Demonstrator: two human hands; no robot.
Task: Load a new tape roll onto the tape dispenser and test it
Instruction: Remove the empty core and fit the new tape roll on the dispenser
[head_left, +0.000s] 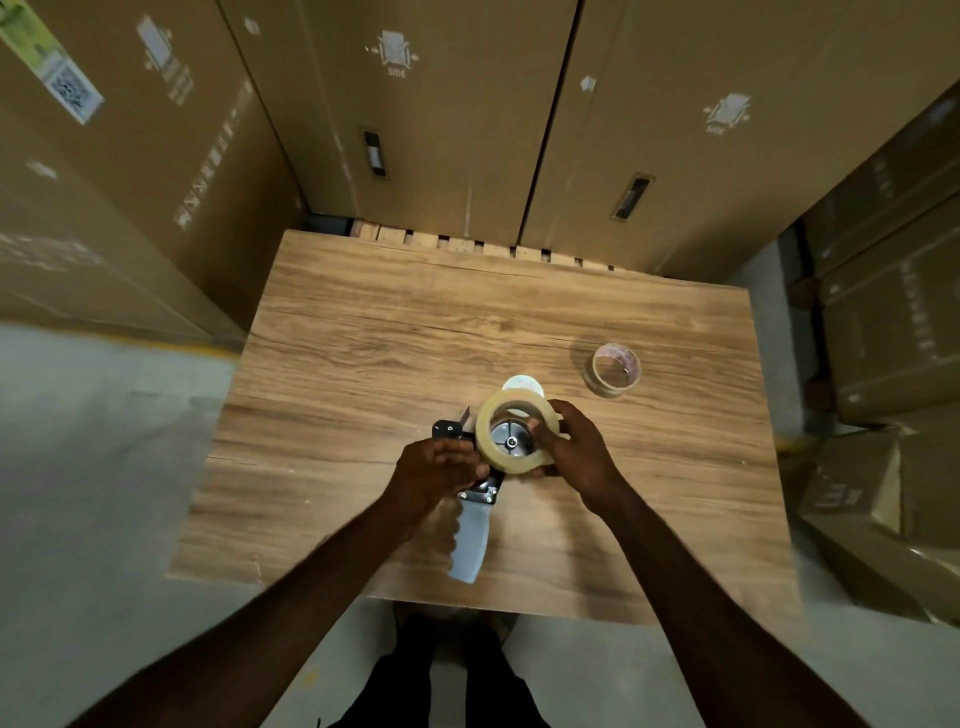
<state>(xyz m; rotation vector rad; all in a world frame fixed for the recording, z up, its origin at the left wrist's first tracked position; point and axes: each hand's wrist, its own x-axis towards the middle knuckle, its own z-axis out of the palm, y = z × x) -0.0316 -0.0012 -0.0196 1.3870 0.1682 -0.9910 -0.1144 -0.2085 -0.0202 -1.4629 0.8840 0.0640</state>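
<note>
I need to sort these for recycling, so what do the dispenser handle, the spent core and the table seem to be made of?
Dispenser handle: likely moulded plastic, pale grey, smooth, with finger ridges. Spent core: probably cardboard, a thin brown matte ring with printing inside. Table: wood-grain surface, matte; it could be laminate rather than solid wood.
</note>
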